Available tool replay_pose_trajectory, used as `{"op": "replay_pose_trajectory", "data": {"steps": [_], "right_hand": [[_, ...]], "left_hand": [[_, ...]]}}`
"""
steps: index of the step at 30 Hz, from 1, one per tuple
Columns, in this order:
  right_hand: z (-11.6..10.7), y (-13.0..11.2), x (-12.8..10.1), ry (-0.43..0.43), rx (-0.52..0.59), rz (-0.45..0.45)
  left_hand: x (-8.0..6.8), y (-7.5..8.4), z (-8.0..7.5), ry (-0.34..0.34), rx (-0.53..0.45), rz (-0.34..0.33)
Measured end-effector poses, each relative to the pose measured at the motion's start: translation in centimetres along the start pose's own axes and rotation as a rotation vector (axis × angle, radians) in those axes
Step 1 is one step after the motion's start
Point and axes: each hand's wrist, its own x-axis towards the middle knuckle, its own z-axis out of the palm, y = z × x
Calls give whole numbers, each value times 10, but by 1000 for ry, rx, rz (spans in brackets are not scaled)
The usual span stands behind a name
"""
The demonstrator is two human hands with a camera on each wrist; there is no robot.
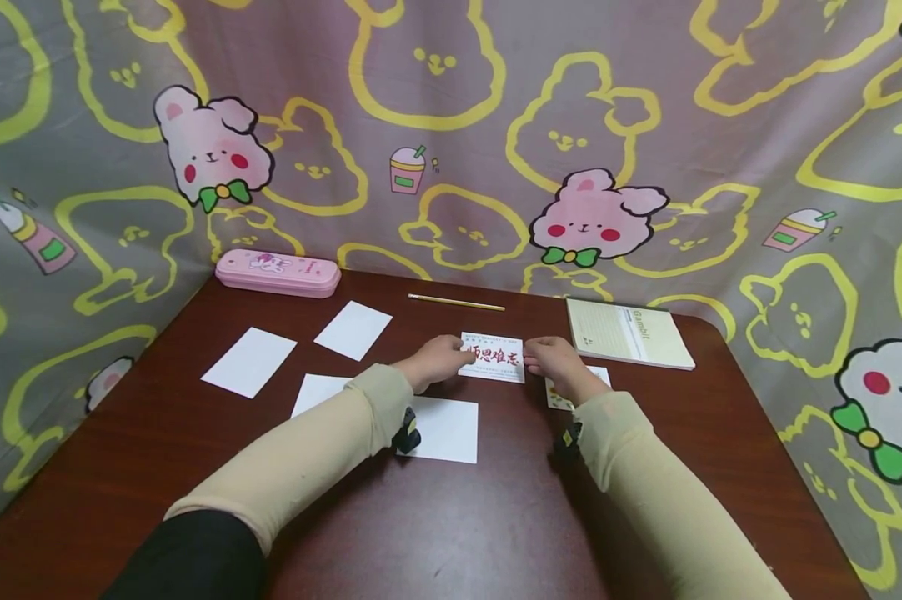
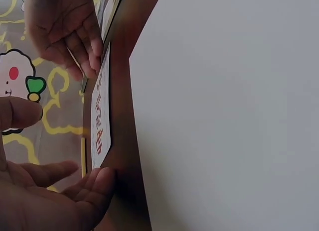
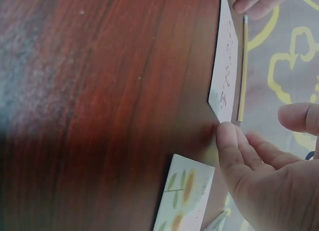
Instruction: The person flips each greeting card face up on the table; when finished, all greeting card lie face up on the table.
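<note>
in the head view, a small white rectangular card with red print (image 1: 492, 357) lies towards the far edge of the dark red-brown wooden table (image 1: 451, 521), about midway between its left and right edges. its four big red characters seem to read 师恩难忘, the first one partly hidden by fingers; the grey print is too small to read surely. "gambit" stands on the cover of the cream and white paper notebook (image 1: 631, 333) at the far right corner. the pink oblong pencil case (image 1: 278, 273) at the far left corner bears small lettering, unreadable here. a slim yellow pencil (image 1: 457, 302) lies along the far edge. two plain white rectangular cards (image 1: 248, 362) lie towards the left edge, and more white paper (image 1: 447, 432) shows beside the left forearm. the left hand (image 1: 439, 362) is at the red-printed card's left edge, the right hand (image 1: 558, 364) at its right edge, above a white card with yellow flowers (image 1: 558, 398).

in the left wrist view, the left fingers reach out fairly straight, tips at the card's near end, thumb well apart, nothing clamped.

in the right wrist view, the right fingers are extended too, tips touching the card's corner, thumb spread away from them.
</note>
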Motion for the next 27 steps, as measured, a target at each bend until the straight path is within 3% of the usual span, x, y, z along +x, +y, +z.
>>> {"op": "replay_pose_trajectory", "data": {"steps": [5,8,11,13,17,21,27], "right_hand": [[1,-2,-11,-26,-5,-28],[3,-3,-20,-86,-5,-48],[5,1,-31,-161,4,-61],[7,6,-39,-213,22,-52],[13,15,-53,-315,61,-18],[19,19,-67,-402,91,0],[31,16,-80,-481,137,58]], "left_hand": [[-17,-4,-12,-45,101,86],[-35,-5,-22,-110,282,224],[-57,-8,-29,-218,483,378],[-73,-13,-31,-296,594,438],[-99,-25,-29,-396,743,417],[-109,-31,-23,-402,819,384],[-111,-29,-17,-381,844,387]]}}
